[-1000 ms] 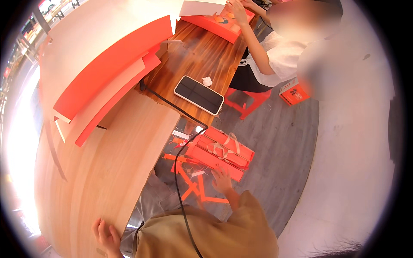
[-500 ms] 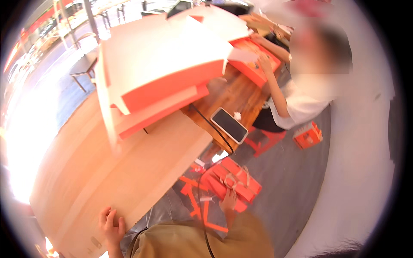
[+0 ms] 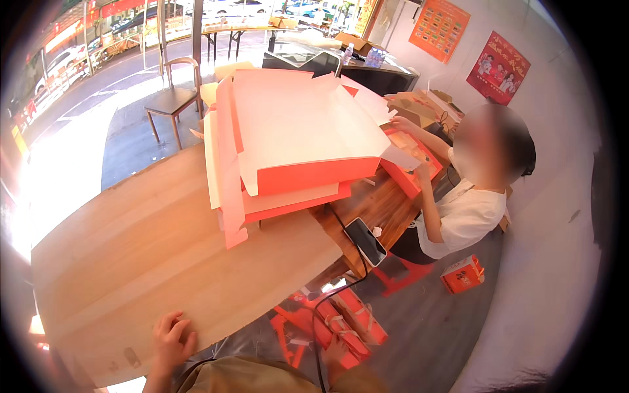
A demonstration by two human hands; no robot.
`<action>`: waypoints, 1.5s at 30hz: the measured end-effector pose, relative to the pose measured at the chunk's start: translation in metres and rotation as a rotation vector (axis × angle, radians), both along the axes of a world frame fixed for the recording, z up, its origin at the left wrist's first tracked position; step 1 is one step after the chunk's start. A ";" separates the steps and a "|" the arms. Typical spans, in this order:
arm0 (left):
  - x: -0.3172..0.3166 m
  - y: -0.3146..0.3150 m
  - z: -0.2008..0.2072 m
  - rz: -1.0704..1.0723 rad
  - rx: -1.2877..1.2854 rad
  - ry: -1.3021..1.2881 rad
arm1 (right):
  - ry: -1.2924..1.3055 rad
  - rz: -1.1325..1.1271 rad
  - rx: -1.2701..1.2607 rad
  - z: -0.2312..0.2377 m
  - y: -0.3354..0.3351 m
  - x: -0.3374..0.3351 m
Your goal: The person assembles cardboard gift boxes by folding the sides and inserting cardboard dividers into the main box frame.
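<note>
My left hand (image 3: 173,340) rests at the near edge of a light wooden table (image 3: 157,255). Its fingers are loosely bent and apart, with nothing in them. Low by my lap, my right hand (image 3: 336,354) is at the red flat boxes (image 3: 350,324) with pale ribbon handles. Its fingers are blurred against the red, so whether they grip a box or ribbon is unclear. The boxes lie beside the red stool (image 3: 288,327), partly over it. A dark cable (image 3: 316,334) hangs down in front of them.
Large open red-and-white cartons (image 3: 314,131) are stacked on the tables. A phone (image 3: 365,242) lies on a darker wooden table (image 3: 377,203). At right, a person (image 3: 468,209) handles a red box (image 3: 413,154). A small red carton (image 3: 463,274) stands on the floor; a chair (image 3: 173,98) is behind.
The view has tilted up, so everything sits lower in it. The red boxes by my right hand show a wider gap between them. My left hand stays at the table edge.
</note>
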State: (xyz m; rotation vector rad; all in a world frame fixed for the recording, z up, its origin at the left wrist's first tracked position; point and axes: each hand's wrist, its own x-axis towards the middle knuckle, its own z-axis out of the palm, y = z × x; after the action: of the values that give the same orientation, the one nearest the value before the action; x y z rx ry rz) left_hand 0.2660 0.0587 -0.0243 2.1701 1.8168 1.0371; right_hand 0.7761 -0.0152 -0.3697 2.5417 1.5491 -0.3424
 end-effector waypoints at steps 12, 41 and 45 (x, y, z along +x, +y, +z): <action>-0.008 -0.005 -0.001 -0.022 0.017 0.004 | 0.015 -0.126 -0.155 0.003 0.057 0.034; -0.054 0.024 0.008 -0.300 -0.058 -0.077 | 0.812 0.201 0.363 0.211 -0.037 0.143; -0.056 0.025 0.011 -0.318 -0.023 -0.081 | 0.689 0.093 0.405 0.347 -0.045 0.187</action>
State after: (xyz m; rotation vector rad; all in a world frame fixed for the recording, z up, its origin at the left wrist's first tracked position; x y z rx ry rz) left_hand 0.2100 0.0837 -0.0130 2.2686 1.3819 1.0075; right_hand 0.9631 -0.0597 -0.0226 2.7962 2.1388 -1.0843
